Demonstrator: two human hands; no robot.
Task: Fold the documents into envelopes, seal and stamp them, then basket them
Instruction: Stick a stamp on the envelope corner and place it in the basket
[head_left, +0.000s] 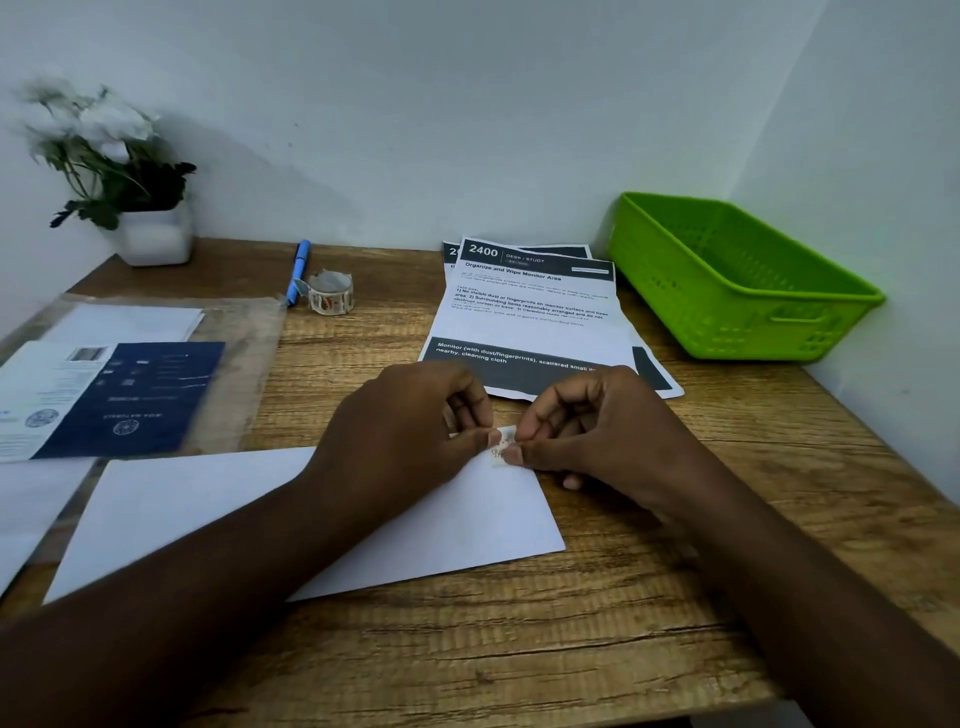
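A white envelope (447, 525) lies flat on the wooden desk in front of me. At its far right corner sits a small stamp sticker (504, 446). My left hand (410, 421) pinches the stamp's left edge with curled fingers. My right hand (597, 421) pinches its right edge. Printed documents (535, 317) lie in a small stack just behind my hands. A green plastic basket (737, 280) stands at the back right, with nothing visible inside it.
A roll of stamp stickers (331, 292) and a blue pen (299, 270) lie at the back centre. A plastic pack of envelopes with a blue label (130, 384) lies at the left. A white potted plant (150, 228) stands in the back left corner.
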